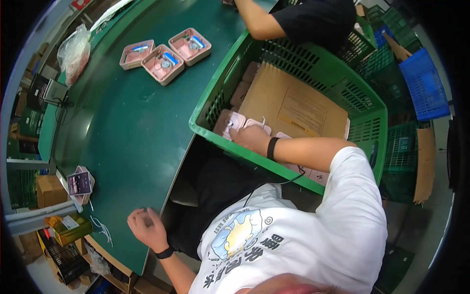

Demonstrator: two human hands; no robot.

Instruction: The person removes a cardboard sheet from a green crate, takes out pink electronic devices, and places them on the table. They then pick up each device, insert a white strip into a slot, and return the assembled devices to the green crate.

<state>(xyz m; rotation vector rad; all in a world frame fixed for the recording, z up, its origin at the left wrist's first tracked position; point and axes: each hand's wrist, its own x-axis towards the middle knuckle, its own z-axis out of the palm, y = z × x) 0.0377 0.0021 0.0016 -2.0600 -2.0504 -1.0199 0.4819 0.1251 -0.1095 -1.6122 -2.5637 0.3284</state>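
From the head camera, the right hand [252, 138] reaches into the green crate [313, 68] and rests on a pink tray [229, 121] beside brown cardboard [289, 105]. Its fingers curl down; I cannot tell if they pinch it. The left hand [145, 227] sits loosely curled, holding nothing, at the green table [132, 127] edge. 3 pink trays [164, 55] lie far across the table.

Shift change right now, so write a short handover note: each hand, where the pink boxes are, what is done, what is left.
Right hand: inside the green slotted plastic crate, resting on a closed pale pink square box; grip unclear.
Left hand: loosely curled, holding nothing, at the near edge of the dark green table.
Done: three open pink square boxes stand at the table's far side, items inside.
Left: more closed pink boxes in the crate, partly under a brown cardboard sheet.
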